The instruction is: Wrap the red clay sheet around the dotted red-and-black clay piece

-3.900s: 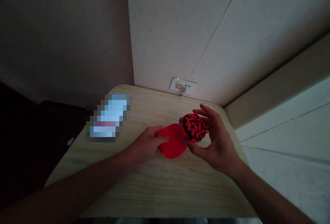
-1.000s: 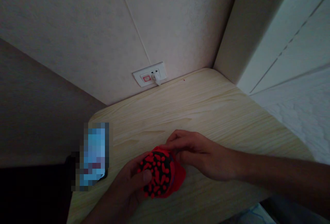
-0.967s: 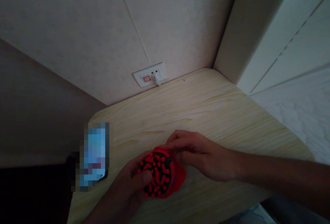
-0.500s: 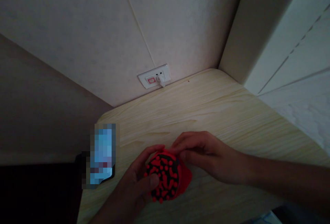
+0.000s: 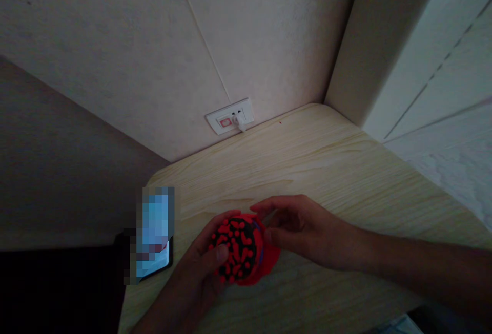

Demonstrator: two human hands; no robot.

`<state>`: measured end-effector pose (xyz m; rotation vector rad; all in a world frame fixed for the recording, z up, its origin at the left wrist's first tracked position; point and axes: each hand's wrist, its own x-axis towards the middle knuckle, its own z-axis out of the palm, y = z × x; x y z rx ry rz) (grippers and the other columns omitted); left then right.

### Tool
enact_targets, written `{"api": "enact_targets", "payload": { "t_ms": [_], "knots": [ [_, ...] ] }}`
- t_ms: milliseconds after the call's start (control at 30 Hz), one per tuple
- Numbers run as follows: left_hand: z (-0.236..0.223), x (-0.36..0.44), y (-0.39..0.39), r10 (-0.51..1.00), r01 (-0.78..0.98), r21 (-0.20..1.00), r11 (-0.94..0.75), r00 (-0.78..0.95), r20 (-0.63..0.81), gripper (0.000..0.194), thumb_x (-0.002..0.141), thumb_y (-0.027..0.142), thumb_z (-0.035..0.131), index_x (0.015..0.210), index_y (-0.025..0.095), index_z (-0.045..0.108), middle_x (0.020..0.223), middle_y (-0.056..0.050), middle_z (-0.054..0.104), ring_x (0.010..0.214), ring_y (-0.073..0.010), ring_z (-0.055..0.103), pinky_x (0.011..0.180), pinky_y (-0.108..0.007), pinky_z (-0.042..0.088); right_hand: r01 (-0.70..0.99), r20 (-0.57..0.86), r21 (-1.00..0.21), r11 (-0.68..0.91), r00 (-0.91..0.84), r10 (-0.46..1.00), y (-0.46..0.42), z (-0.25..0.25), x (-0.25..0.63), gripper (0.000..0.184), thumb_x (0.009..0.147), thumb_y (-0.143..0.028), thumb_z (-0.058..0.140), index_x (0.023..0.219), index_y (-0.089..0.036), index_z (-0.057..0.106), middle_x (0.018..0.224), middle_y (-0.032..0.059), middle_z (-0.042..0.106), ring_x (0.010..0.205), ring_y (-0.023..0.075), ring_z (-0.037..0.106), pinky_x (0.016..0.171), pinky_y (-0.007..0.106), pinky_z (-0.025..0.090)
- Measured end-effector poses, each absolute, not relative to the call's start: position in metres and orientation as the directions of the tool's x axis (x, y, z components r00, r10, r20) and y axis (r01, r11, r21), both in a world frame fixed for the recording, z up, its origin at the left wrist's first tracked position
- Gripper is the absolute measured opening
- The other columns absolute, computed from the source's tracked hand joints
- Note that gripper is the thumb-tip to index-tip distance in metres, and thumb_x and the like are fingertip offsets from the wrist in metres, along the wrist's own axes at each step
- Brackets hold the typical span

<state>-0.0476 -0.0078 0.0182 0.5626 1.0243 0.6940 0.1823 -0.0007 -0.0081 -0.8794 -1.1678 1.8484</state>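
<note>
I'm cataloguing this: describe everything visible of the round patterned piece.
The piece looks clay-like: a round, camera-facing black face with raised red blobs, red sides, a purple strip. The left hand holds it over the table, thumb on its face. A red sheet shows behind; contact by the right hand is unclear.

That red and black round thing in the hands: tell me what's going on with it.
A person's left hand holds a round, clay-like piece with a black face covered in red blobs, thumb on the face. The right hand is at its edge, fingers curled; whether they touch it is hard to tell. A flat, smooth red piece shows past that edge. All this is over a pale wood-grain tabletop, with a dark-edged device with a bright, pixelated screen off to the left.
</note>
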Motion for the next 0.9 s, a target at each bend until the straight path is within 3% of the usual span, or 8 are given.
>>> {"api": "enact_targets", "payload": {
  "t_ms": [133, 300, 467, 633, 900],
  "knots": [
    [0.0196, -0.0466, -0.0066, 0.747, -0.253, 0.708, 0.659, 0.331, -0.577, 0.049, 0.075, 0.027, 0.086, 0.122, 0.029, 0.071, 0.124, -0.007, 0.073, 0.105, -0.0261, 0.073, 0.085, -0.031, 0.059, -0.229, -0.132, -0.935, -0.272, -0.486, 0.864, 0.0020, -0.0101, 0.1826, 0.026, 0.088, -0.030, 0.071, 0.110, -0.016, 0.077, 0.093, 0.0086, 0.077, 0.091, 0.0246, 0.073, 0.084, 0.039, 0.058],
    [0.0187, -0.0475, -0.0056, 0.742, -0.238, 0.710, 0.663, 0.333, -0.582, 0.051, 0.074, 0.028, 0.087, 0.122, 0.029, 0.071, 0.122, -0.008, 0.074, 0.101, -0.0239, 0.073, 0.085, -0.029, 0.059, -0.265, -0.065, -0.944, -0.199, -0.440, 0.896, -0.0011, -0.0136, 0.1829, 0.028, 0.090, -0.028, 0.069, 0.117, -0.021, 0.076, 0.096, 0.0065, 0.077, 0.084, 0.0201, 0.072, 0.077, 0.032, 0.058],
    [0.0196, -0.0468, -0.0057, 0.738, -0.206, 0.720, 0.663, 0.341, -0.582, 0.051, 0.075, 0.030, 0.087, 0.123, 0.029, 0.070, 0.124, -0.009, 0.073, 0.107, -0.0269, 0.071, 0.087, -0.031, 0.058, -0.145, 0.009, -0.988, -0.060, -0.434, 0.901, -0.0014, -0.0109, 0.1842, 0.031, 0.090, -0.021, 0.065, 0.120, -0.019, 0.074, 0.094, 0.0067, 0.076, 0.069, 0.0159, 0.067, 0.062, 0.026, 0.054],
    [0.0219, -0.0446, -0.0078, 0.711, -0.221, 0.688, 0.692, 0.374, -0.595, 0.058, 0.072, 0.030, 0.089, 0.126, 0.032, 0.069, 0.126, -0.008, 0.073, 0.107, -0.0259, 0.072, 0.089, -0.032, 0.059, -0.052, 0.048, -0.998, 0.028, -0.442, 0.896, -0.0004, -0.0059, 0.1879, 0.030, 0.087, -0.013, 0.063, 0.114, -0.016, 0.076, 0.098, 0.0084, 0.074, 0.078, 0.0186, 0.069, 0.066, 0.028, 0.055],
    [0.0176, -0.0475, -0.0093, 0.728, -0.211, 0.709, 0.673, 0.360, -0.583, 0.053, 0.069, 0.033, 0.091, 0.119, 0.029, 0.073, 0.119, -0.008, 0.076, 0.104, -0.0280, 0.074, 0.080, -0.029, 0.060, -0.149, 0.013, -0.986, -0.070, -0.495, 0.869, -0.0028, -0.0100, 0.1850, 0.024, 0.090, -0.019, 0.064, 0.111, -0.015, 0.074, 0.097, 0.0079, 0.073, 0.077, 0.0174, 0.068, 0.067, 0.028, 0.054]
  ]
}}
